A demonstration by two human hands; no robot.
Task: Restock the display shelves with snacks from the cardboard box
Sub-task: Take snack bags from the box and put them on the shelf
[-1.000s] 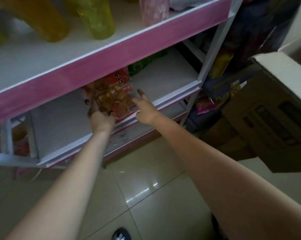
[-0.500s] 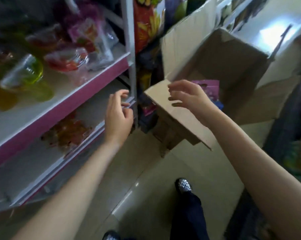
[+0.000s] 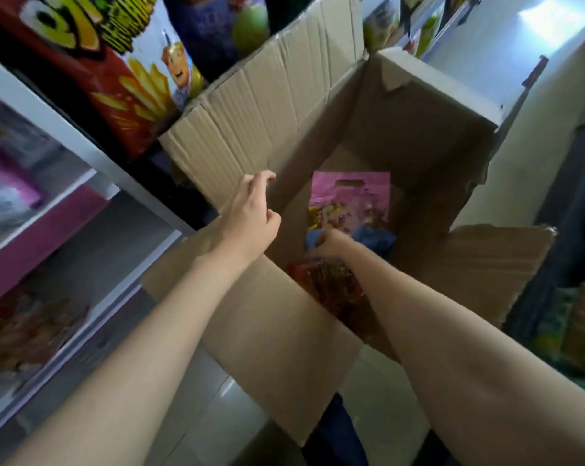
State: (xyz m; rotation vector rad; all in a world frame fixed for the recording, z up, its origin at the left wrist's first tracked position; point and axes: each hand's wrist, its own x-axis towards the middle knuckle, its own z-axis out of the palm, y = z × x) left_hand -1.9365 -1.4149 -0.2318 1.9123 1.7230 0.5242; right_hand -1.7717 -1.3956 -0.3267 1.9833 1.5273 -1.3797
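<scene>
Cardboard fills most of my view right now: the cardboard box [image 3: 270, 334] sits open in the middle of the frame, flaps splayed out on all sides. Down inside it there's a pink snack bag [image 3: 350, 200] lying near the centre, something blue [image 3: 378, 238] just below it, and a red snack packet [image 3: 331, 287] toward the near wall.

My right hand [image 3: 331, 245] is reaching down into the box, right on top of the blue thing and the upper edge of the red packet. Fingers are curled downward, but honestly I can't tell if they've actually got hold of anything, it's too dark and blurry in there.

My left hand [image 3: 252, 216] is up over the left edge of the box, fingers loosely curled, holding nothing.

On the left side of the frame are the display shelves [image 3: 48, 223] with pink edging; a reddish snack bag [image 3: 25, 327] already lies on the lower one at lower left. Upper left there's a big red chips bag [image 3: 116, 79] behind the box flap.
</scene>
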